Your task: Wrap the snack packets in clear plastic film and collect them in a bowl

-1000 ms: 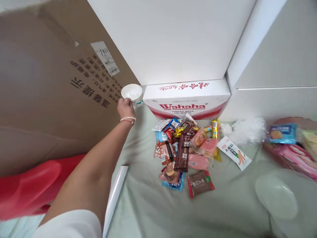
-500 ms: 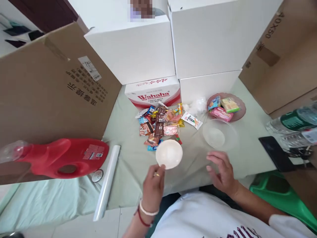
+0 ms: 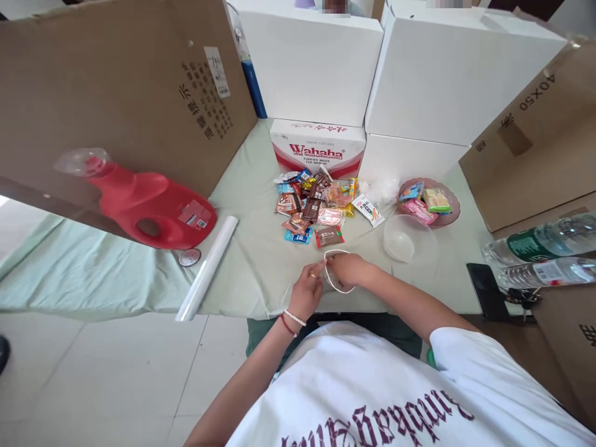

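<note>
Near the table's front edge, my left hand (image 3: 307, 290) pinches the left rim of a small white bowl (image 3: 342, 289). The bowl is tilted and its mouth faces up. My right hand (image 3: 349, 271) reaches into its mouth; those fingers are hidden inside, so I cannot see whether they hold anything. Just beyond the bowl lies a brown and red snack packet (image 3: 329, 236). Behind that is a pile of wrapped snacks (image 3: 313, 208), with a white packet (image 3: 367, 210) at its right side.
A clear plastic bowl (image 3: 410, 239) stands to the right, before a pink glass dish (image 3: 454, 214) of packets. Water bottles (image 3: 535, 242) and a phone (image 3: 488, 290) lie farther right. On the left are a red jug (image 3: 153, 205) and a plastic roll (image 3: 209, 267). White boxes (image 3: 316, 68) wall the back.
My right hand has moved left from beside the clear bowl into the white bowl. My left hand has brought the white bowl nearer to me. The view has shifted.
</note>
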A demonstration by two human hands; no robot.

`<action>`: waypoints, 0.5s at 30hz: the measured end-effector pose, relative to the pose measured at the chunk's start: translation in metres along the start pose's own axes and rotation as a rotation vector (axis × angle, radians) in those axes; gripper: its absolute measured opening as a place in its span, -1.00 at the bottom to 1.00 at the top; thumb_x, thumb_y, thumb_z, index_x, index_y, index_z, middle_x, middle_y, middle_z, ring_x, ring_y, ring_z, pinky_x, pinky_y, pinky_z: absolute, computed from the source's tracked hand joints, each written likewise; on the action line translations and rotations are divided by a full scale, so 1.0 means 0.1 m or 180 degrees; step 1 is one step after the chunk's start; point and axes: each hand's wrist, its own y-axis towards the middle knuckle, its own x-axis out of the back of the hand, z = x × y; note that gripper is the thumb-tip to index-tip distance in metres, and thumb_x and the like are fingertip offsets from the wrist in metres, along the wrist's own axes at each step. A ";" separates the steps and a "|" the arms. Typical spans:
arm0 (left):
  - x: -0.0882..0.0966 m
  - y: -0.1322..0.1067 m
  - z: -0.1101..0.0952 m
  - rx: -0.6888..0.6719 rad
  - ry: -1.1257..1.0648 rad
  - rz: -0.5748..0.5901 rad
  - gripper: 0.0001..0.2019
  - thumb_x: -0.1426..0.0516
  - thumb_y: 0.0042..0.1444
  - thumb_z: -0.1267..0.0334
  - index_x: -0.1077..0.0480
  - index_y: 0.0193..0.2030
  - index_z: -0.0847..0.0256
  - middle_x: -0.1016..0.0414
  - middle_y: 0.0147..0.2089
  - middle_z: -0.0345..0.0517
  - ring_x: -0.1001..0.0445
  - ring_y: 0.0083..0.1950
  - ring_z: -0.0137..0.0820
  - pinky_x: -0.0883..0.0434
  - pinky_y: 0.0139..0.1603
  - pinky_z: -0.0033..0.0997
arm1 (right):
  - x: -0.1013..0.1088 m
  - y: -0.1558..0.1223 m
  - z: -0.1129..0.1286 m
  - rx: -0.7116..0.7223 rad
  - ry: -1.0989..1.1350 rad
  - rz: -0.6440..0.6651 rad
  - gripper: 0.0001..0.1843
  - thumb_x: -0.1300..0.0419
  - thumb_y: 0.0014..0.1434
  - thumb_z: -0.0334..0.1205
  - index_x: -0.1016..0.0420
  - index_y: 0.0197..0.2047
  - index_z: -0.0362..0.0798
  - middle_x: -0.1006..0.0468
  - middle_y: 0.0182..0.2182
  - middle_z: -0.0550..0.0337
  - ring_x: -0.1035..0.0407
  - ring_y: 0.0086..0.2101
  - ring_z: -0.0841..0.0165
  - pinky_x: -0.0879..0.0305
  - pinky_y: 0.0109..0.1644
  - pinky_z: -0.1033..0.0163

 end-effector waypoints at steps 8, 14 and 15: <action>-0.09 0.03 0.20 -0.0223 0.0087 0.0279 -0.44 0.00 0.22 0.50 -0.38 0.33 0.07 -0.47 0.10 0.07 -0.53 0.09 -0.22 -0.52 0.10 -0.13 | -0.10 -0.20 0.06 -0.0056 0.0207 -0.0285 -0.61 -0.18 0.28 -0.37 -0.55 0.16 -0.15 -0.58 -0.01 -0.14 -0.55 -0.10 0.16 -0.42 -0.02 0.18; -0.13 -0.03 0.21 -0.0358 -0.0229 0.0276 -0.58 -0.06 0.24 0.41 -0.42 0.21 0.08 -0.51 0.03 0.05 -0.55 0.02 -0.24 -0.56 0.04 -0.17 | -0.21 -0.75 -0.20 0.0584 0.1756 -0.1405 -0.47 -0.21 0.09 -0.46 -0.48 0.15 -0.04 -0.50 -0.05 0.07 -0.47 -0.11 0.29 -0.40 -0.01 0.23; -0.12 -0.04 0.20 -0.0386 -0.0263 0.0290 -0.62 -0.07 0.24 0.39 -0.44 0.17 0.08 -0.51 0.01 0.04 -0.55 -0.01 -0.24 -0.56 0.01 -0.18 | -0.16 -0.81 -0.33 0.0594 0.2010 -0.1627 -0.50 -0.24 0.09 -0.41 -0.49 0.13 -0.03 -0.52 -0.05 0.08 -0.47 -0.11 0.27 -0.41 -0.01 0.22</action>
